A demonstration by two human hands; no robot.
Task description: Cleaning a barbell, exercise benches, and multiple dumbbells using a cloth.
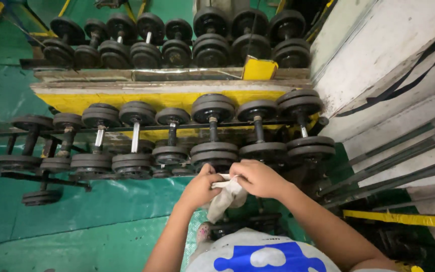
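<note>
Two-tier rack [167, 98] loaded with black dumbbells [212, 131] in front of us, our left hand [197, 189] and right hand [258, 177] both pinched tight on a crumpled white cloth [226, 197], held just below the lower row, green floor [76, 236] underneath

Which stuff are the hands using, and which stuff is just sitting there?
In use:
- left hand
- right hand
- crumpled white cloth, held by both

Just sitting:
- black iron dumbbells on the yellow rack
- green floor
- lone black dumbbell on the floor
</note>
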